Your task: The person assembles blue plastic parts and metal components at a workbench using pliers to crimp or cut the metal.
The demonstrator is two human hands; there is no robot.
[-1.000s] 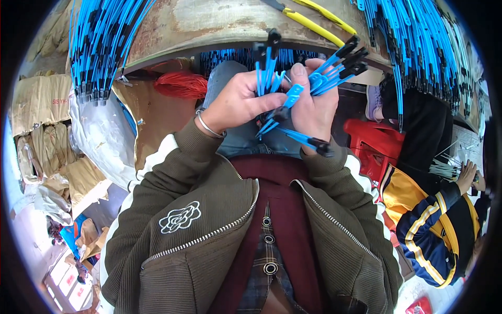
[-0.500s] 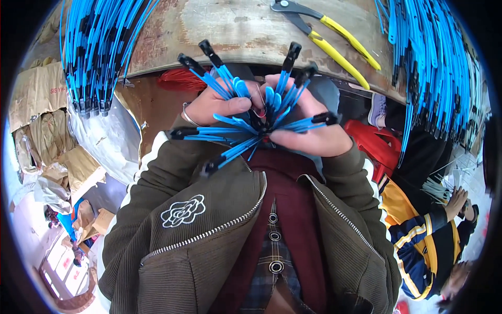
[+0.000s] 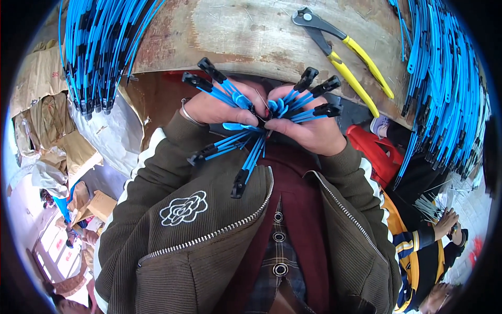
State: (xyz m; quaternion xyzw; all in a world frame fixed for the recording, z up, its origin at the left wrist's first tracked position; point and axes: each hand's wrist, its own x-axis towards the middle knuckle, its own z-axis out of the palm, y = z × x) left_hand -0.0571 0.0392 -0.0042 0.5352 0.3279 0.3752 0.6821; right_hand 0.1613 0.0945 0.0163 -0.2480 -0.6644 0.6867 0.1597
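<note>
Blue cable ties (image 3: 246, 141) with black blocky heads fan out like spokes from between my two hands, just in front of my chest and below the desk's edge. I see thin, smooth plastic straps, some pointing up toward the desk, others hanging down over my jacket. My left hand (image 3: 217, 107) is closed around the middle of the bunch from the left, a thin metal bangle (image 3: 188, 112) on its wrist. My right hand (image 3: 308, 128) is closed on the same bunch from the right, fingers curled in so both hands meet at the centre.

Above them runs the desk (image 3: 235, 31), a worn, scratched wooden surface with rusty stains. Yellow-handled cutting pliers (image 3: 342, 49) with dark steel jaws lie on it, up and to the right of my hands. Dense bundles of the same blue ties hang over the desk's left (image 3: 99, 52) and right (image 3: 444, 94) ends. I wear an olive corduroy jacket (image 3: 172, 225) with a white embroidered flower and a metal zip. Another person in a navy and yellow striped top (image 3: 423, 256) sits at the lower right.
</note>
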